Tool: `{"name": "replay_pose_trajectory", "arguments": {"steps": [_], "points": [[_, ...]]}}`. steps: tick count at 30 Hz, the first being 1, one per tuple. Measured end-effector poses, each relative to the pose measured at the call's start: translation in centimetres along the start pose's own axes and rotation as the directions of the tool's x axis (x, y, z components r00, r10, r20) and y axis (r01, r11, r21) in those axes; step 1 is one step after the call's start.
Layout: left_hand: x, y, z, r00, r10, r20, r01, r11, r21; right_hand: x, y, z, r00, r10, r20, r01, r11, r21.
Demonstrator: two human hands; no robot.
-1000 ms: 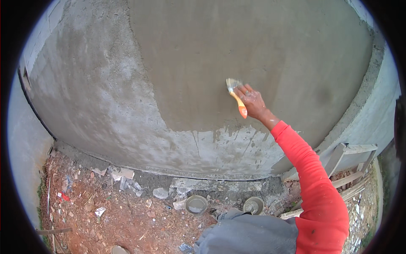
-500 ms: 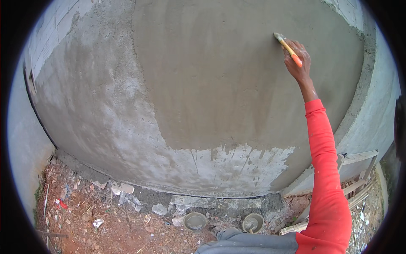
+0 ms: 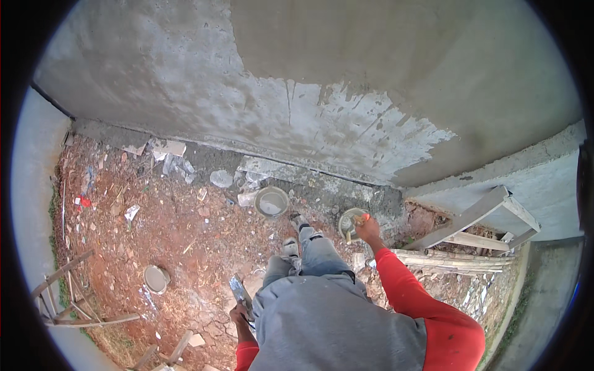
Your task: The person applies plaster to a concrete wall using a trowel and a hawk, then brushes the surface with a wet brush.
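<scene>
My right hand [image 3: 369, 230] is closed round a paintbrush, whose orange handle end [image 3: 366, 216] shows beside my fingers; its bristles are hidden. It is over a round bucket [image 3: 341, 226] at the wall's foot, where a pale stick-like handle [image 3: 348, 237] leans on the rim. Low at my left side, my left hand [image 3: 237, 313] grips a plastering trowel with a flat grey blade [image 3: 240, 290]. Just left of my feet stands a second bucket [image 3: 271, 212] holding greyish liquid. Ahead rises a wall [image 3: 346, 43] with darker, wet-looking plaster above a paler, streaked band [image 3: 365, 117].
A third bucket [image 3: 156, 280] stands on the littered earth to the left. Wooden frames are at the right [image 3: 470, 216] and lower left [image 3: 80, 309]. Bamboo poles [image 3: 458, 260] lie by the right frame. Rubble and scraps [image 3: 176, 157] line the wall's base.
My right hand has come down from the upper wall to the right bucket with the paintbrush. The view has tilted downward, bringing my legs, my left hand and the trowel into sight.
</scene>
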State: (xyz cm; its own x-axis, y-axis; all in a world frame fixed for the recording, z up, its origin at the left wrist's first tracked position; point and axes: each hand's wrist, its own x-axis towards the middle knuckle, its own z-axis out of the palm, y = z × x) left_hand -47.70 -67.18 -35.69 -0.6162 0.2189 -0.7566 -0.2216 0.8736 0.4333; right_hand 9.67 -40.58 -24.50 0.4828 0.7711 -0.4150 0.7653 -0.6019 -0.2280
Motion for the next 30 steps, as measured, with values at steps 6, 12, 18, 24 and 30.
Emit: {"name": "replay_pose_trajectory", "arguments": {"steps": [6, 12, 18, 24, 30], "points": [[-2.3, -8.4, -10.1, 0.997, 0.067, -0.023, -0.048, 0.874, 0.483, -4.2, -3.3, 8.1, 0.960, -0.266, -0.089, 0.278, 0.940, 0.198], [-6.4, -2.0, -10.1, 0.994, 0.097, -0.046, -0.062, 0.866, 0.495, -1.1, -7.7, 13.1, 0.984, -0.160, -0.079, 0.173, 0.961, 0.214], [-8.9, 4.5, -8.2, 0.996, 0.091, -0.020, -0.089, 0.992, 0.086, -4.2, -16.7, 6.2, 0.950, -0.309, 0.042, 0.248, 0.830, 0.499], [-9.0, 6.4, -2.3, 0.920, 0.389, -0.055, -0.316, 0.815, 0.485, -5.9, -6.2, 4.8, 0.931, -0.330, 0.153, 0.252, 0.889, 0.382], [-10.5, 10.2, 3.2, 0.845, 0.521, 0.118, -0.490, 0.668, 0.561, -12.8, 21.0, 10.9, 0.945, 0.328, 0.016, -0.311, 0.880, 0.359]]}}
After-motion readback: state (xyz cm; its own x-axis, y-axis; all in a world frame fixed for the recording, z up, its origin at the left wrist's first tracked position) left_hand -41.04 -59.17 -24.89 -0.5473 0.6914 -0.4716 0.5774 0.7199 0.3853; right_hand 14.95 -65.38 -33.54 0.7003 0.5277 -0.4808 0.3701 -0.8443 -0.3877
